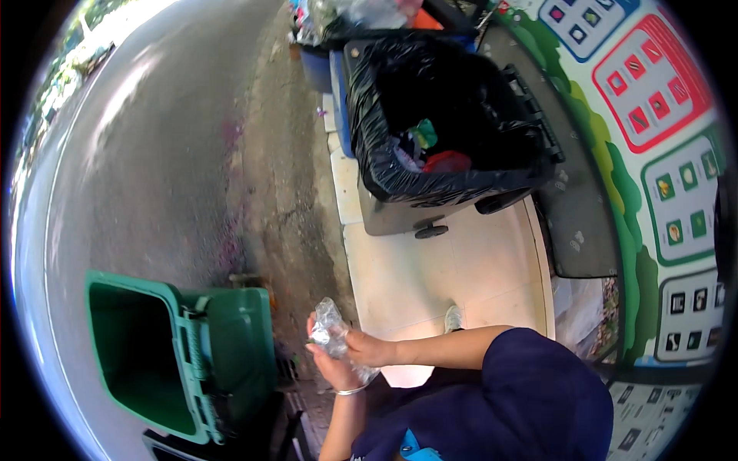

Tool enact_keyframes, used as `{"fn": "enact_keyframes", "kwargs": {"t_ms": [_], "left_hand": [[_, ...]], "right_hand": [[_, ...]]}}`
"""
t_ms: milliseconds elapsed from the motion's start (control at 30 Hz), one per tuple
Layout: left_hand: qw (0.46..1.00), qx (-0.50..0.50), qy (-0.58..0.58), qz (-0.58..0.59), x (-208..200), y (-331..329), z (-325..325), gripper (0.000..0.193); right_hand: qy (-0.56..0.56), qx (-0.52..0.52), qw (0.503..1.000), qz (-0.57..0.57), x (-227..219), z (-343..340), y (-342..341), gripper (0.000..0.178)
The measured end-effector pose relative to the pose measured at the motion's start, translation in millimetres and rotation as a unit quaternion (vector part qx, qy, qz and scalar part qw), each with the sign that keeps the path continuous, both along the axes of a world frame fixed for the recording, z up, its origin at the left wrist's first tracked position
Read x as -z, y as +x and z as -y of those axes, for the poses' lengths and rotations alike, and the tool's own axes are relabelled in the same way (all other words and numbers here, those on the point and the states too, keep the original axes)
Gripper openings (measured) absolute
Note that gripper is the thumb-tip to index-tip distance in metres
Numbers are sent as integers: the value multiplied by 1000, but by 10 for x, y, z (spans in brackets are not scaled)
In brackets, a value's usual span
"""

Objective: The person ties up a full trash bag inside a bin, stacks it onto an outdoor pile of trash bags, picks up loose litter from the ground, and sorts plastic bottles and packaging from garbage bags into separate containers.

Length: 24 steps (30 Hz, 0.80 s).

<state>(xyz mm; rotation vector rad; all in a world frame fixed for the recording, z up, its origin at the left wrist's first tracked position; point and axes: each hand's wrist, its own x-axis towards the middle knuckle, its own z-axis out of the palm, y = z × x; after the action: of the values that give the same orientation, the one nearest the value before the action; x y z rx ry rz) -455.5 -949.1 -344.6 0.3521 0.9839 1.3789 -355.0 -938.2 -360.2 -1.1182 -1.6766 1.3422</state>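
Crumpled clear plastic bag (330, 326) held in both grips, left hand (332, 367) beneath, right hand (367, 347) beside.

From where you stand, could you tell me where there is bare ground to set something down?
Free: pale paving between the black-lined bin and your shoe, and the road beyond the green bin. Crowded: around both hands holding the clear plastic.

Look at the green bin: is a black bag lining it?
No. The green bin shows bare green walls inside; the black bag lines the grey bin farther off.
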Motion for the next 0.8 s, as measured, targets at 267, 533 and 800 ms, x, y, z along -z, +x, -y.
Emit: {"fn": "enact_keyframes", "kwargs": {"t_ms": [267, 533, 800], "left_hand": [[978, 146, 146, 33, -1768, 10, -1060, 99], [911, 409, 58, 11, -2070, 918, -2000, 78], [785, 450, 360, -226, -2266, 1903, -3587, 55]], "right_hand": [[-15, 43, 984, -169, -1827, -772, 98, 68], [113, 309, 933, -143, -2117, -1521, 1151, 31], [217, 624, 746, 89, -1806, -2668, 2944, 24]]}}
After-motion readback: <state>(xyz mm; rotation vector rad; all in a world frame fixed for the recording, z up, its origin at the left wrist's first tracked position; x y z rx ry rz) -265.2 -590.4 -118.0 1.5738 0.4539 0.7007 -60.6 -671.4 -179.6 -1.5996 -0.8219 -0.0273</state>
